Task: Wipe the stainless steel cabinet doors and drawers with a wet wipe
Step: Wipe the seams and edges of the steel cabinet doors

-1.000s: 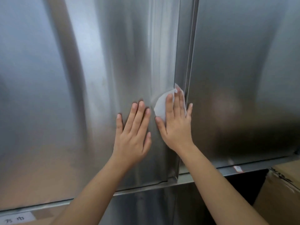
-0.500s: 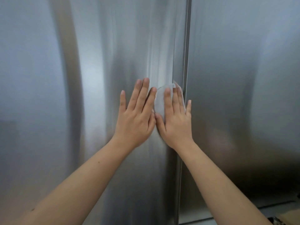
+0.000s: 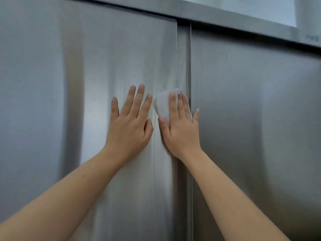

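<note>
Two tall stainless steel cabinet doors fill the view: the left door [image 3: 69, 101] and the right door [image 3: 251, 119], split by a vertical seam [image 3: 188, 58]. My right hand [image 3: 181, 129] lies flat with straight fingers on a white wet wipe [image 3: 162, 106], pressing it against the left door's right edge beside the seam. Most of the wipe is hidden under the palm. My left hand [image 3: 129, 124] rests flat on the left door, fingers spread, just left of the wipe.
A horizontal steel rail [image 3: 225, 16] runs across the top above both doors, with a pale panel [image 3: 251, 7] above it at the upper right. Smooth door surface spreads far to the left and right of the hands.
Both hands have slid upward along the door's edge with the wipe, and the view has risen with them. The lower rail and cardboard box have left the view; the top rail has appeared.
</note>
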